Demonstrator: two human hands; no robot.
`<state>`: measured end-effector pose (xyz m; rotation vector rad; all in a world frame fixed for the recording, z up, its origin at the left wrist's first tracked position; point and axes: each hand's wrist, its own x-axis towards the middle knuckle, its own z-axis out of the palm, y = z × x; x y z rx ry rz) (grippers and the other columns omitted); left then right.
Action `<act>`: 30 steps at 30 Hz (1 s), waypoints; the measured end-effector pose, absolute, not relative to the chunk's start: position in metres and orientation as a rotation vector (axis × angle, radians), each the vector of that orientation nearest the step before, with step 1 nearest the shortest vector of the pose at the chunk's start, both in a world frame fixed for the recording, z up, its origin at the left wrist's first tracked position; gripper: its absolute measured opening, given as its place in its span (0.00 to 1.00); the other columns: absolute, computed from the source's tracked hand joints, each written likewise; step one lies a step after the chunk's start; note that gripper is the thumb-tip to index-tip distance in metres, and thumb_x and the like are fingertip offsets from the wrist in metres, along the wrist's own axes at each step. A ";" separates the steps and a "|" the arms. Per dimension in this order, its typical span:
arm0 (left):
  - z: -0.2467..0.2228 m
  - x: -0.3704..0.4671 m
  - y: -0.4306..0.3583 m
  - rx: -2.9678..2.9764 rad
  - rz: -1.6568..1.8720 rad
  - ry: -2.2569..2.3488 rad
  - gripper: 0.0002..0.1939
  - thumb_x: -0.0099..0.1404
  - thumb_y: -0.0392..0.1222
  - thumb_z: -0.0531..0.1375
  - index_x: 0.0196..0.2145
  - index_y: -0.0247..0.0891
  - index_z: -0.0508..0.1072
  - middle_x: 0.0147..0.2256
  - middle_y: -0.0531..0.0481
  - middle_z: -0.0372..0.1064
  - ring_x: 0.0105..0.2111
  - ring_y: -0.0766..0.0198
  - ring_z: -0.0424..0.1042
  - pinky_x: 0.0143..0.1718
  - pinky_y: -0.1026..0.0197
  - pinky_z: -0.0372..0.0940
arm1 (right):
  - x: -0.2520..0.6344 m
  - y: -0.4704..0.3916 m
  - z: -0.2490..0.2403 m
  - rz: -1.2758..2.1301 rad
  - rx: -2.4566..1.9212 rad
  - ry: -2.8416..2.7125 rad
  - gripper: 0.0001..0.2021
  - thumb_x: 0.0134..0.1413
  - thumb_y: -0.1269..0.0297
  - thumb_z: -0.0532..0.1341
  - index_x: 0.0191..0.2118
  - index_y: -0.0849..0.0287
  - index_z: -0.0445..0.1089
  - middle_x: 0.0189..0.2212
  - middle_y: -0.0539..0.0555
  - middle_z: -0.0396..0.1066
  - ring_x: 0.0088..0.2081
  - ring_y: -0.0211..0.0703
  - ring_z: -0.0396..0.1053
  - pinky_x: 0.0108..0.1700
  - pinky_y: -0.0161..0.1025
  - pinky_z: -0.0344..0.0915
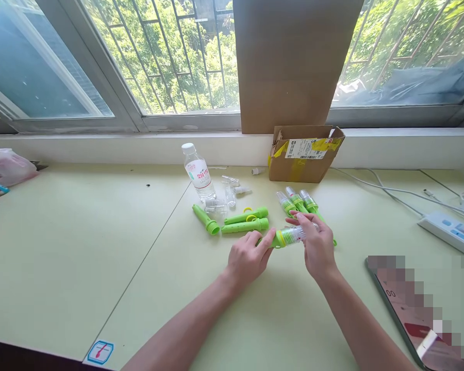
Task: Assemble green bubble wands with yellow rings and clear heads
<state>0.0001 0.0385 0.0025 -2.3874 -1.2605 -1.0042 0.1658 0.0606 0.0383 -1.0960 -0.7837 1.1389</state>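
Observation:
A green plastic tube with a yellow ring and a clear cap (pixel 288 237) lies level between my hands, just above the table. My left hand (pixel 249 253) is closed on its green end. The fingers of my right hand (pixel 318 246) close around the clear cap end. To the left are a loose green threaded tube (pixel 206 220) and two more green tubes (pixel 245 225) with yellow rings by them. Several clear caps (pixel 230 196) lie behind these. Beyond my right hand rest three green tubes with clear caps (pixel 297 202), partly hidden by my fingers.
A water bottle (pixel 199 175) stands behind the clear pieces. An opened cardboard box (pixel 299 169) sits against the window ledge. At the right are a power strip (pixel 448 231) with white cables and a phone (pixel 402 314). A pinkish plastic bag (pixel 10 166) lies far left.

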 end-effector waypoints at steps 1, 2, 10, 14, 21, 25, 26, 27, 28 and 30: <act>0.003 0.001 0.038 -2.387 -0.993 -1.258 0.16 0.68 0.39 0.54 0.52 0.38 0.68 0.27 0.50 0.67 0.26 0.63 0.68 0.24 0.63 0.57 | 0.165 0.060 0.039 1.152 -1.064 -0.771 0.10 0.50 0.55 0.66 0.34 0.56 0.72 0.45 0.56 0.73 0.44 0.52 0.72 0.41 0.45 0.69; 0.002 0.001 0.038 -2.384 -0.989 -1.271 0.16 0.68 0.39 0.54 0.53 0.38 0.68 0.27 0.50 0.67 0.26 0.63 0.68 0.24 0.63 0.57 | 0.165 0.060 0.041 1.177 -1.011 -0.763 0.10 0.51 0.55 0.64 0.37 0.54 0.72 0.45 0.55 0.73 0.46 0.52 0.72 0.43 0.47 0.69; -0.001 0.004 0.037 -2.411 -1.044 -1.521 0.19 0.67 0.39 0.54 0.55 0.37 0.65 0.30 0.48 0.69 0.29 0.61 0.70 0.24 0.63 0.60 | 0.168 0.058 0.047 1.488 -0.689 -0.826 0.19 0.58 0.56 0.55 0.54 0.53 0.65 0.45 0.58 0.74 0.48 0.54 0.71 0.46 0.49 0.67; -0.001 0.004 0.036 -2.432 -1.054 -1.492 0.18 0.67 0.40 0.54 0.54 0.36 0.66 0.29 0.49 0.69 0.28 0.61 0.69 0.24 0.63 0.59 | 0.170 0.060 0.043 1.344 -0.920 -0.860 0.17 0.53 0.54 0.63 0.48 0.53 0.70 0.34 0.55 0.76 0.39 0.51 0.74 0.40 0.47 0.69; 0.001 0.007 0.032 -2.453 -0.990 -1.346 0.17 0.69 0.40 0.51 0.54 0.35 0.66 0.28 0.48 0.69 0.27 0.61 0.69 0.22 0.63 0.58 | 0.175 0.060 0.039 1.086 -1.062 -0.936 0.12 0.50 0.54 0.66 0.26 0.57 0.71 0.24 0.53 0.73 0.27 0.45 0.72 0.30 0.40 0.67; 0.003 0.004 0.034 -2.552 -1.134 -1.500 0.17 0.70 0.41 0.51 0.53 0.35 0.65 0.32 0.45 0.71 0.31 0.61 0.72 0.27 0.63 0.64 | 0.175 0.056 0.051 1.416 -0.785 -1.016 0.16 0.52 0.58 0.64 0.48 0.50 0.69 0.41 0.55 0.75 0.42 0.49 0.73 0.42 0.46 0.69; 0.003 0.004 0.035 -2.595 -1.178 -1.533 0.16 0.70 0.41 0.51 0.53 0.34 0.65 0.34 0.44 0.72 0.32 0.60 0.72 0.29 0.63 0.65 | 0.176 0.055 0.054 1.475 -0.761 -1.033 0.20 0.52 0.59 0.65 0.51 0.49 0.67 0.44 0.55 0.74 0.44 0.50 0.73 0.44 0.48 0.69; 0.004 0.003 0.035 -2.635 -1.210 -1.556 0.16 0.70 0.41 0.50 0.52 0.35 0.65 0.36 0.44 0.73 0.33 0.60 0.73 0.30 0.63 0.66 | 0.177 0.055 0.056 1.508 -0.767 -1.045 0.23 0.51 0.60 0.66 0.53 0.48 0.65 0.45 0.55 0.74 0.46 0.51 0.72 0.45 0.49 0.68; 0.004 0.003 0.034 -2.664 -1.226 -1.573 0.16 0.70 0.41 0.50 0.52 0.35 0.65 0.37 0.44 0.73 0.34 0.60 0.73 0.31 0.62 0.67 | 0.178 0.055 0.056 1.519 -0.796 -1.052 0.24 0.50 0.60 0.67 0.54 0.48 0.65 0.45 0.55 0.74 0.46 0.52 0.72 0.46 0.50 0.69; 0.003 0.004 0.033 -2.679 -1.221 -1.603 0.16 0.70 0.42 0.50 0.53 0.35 0.65 0.37 0.44 0.73 0.33 0.60 0.74 0.32 0.62 0.68 | 0.181 0.057 0.055 1.494 -0.883 -1.055 0.24 0.48 0.59 0.68 0.52 0.50 0.66 0.42 0.55 0.75 0.44 0.52 0.73 0.45 0.51 0.69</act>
